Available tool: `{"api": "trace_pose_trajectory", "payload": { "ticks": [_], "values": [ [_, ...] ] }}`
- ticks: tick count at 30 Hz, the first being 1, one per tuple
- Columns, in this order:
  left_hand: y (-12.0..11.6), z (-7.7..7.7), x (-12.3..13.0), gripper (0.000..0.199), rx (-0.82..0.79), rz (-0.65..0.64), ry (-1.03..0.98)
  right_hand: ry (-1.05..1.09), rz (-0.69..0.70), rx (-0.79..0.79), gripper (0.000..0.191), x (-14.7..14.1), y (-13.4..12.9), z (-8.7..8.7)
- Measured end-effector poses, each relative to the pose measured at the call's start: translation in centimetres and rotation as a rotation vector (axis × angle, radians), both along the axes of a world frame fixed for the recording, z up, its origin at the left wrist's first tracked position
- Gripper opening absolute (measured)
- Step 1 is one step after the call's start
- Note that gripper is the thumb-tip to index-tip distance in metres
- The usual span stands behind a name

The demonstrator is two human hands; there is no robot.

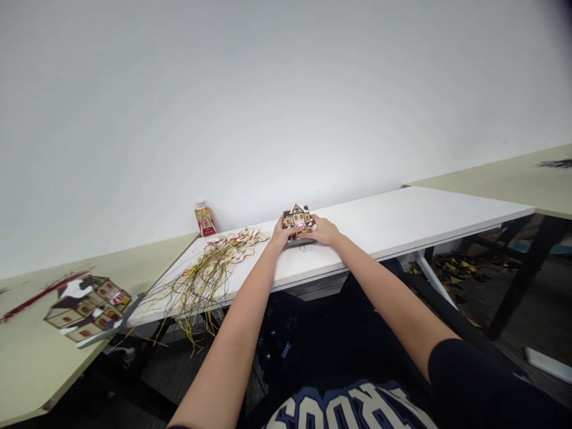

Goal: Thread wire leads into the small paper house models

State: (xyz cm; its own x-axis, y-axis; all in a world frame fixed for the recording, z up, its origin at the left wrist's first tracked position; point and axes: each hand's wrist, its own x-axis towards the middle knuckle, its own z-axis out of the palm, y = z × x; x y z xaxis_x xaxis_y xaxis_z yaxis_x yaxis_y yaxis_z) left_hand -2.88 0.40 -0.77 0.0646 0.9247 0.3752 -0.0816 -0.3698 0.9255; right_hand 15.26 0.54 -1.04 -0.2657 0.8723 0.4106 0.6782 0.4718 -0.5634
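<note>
A small decorated model house point(298, 218) with a snowy roof and a red-and-white awning stands upright near the front edge of the white table point(379, 223). On its left side, my left hand point(282, 234) is closed around it, thumb across the front. From the right, my right hand point(325, 230) grips the same house, its thumb also at the front. A grey base shows under the house, and a thin dark wire hangs just below it. The backs of both hands' fingers are partly hidden behind the house.
To the left lies a tangle of yellow and black wires point(210, 268) with small printed pieces, hanging over the table edge. A bottle with a red-and-tan label point(205, 220) stands by the wall. Another model house point(92, 307) sits on the beige table point(27, 363) at left.
</note>
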Motion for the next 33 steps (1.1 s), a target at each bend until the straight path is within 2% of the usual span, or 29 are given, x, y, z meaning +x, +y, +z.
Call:
{"api": "trace_pose_trajectory", "payload": {
  "ticks": [10,15,22,26,33],
  "values": [
    [0.3,-0.2,-0.2,0.076,-0.011,-0.058,-0.013,0.098,0.060,-0.017,0.084,0.4,0.1,-0.2],
    [0.5,-0.4,-0.2,0.076,-0.014,0.007,-0.011,0.166,0.137,-0.031,0.071,0.5,-0.2,0.1],
    [0.0,-0.4,0.2,0.094,0.020,0.019,0.046,0.201,0.075,0.010,0.054,0.3,0.2,-0.2],
    [0.2,-0.8,0.1,0.099,0.001,0.024,0.091,0.231,0.076,0.050,0.052,0.3,0.7,-0.5],
    [0.4,-1.3,-0.2,0.103,0.073,-0.043,0.141,0.199,0.040,0.087,0.051,0.2,0.7,-0.4]
  ]
}}
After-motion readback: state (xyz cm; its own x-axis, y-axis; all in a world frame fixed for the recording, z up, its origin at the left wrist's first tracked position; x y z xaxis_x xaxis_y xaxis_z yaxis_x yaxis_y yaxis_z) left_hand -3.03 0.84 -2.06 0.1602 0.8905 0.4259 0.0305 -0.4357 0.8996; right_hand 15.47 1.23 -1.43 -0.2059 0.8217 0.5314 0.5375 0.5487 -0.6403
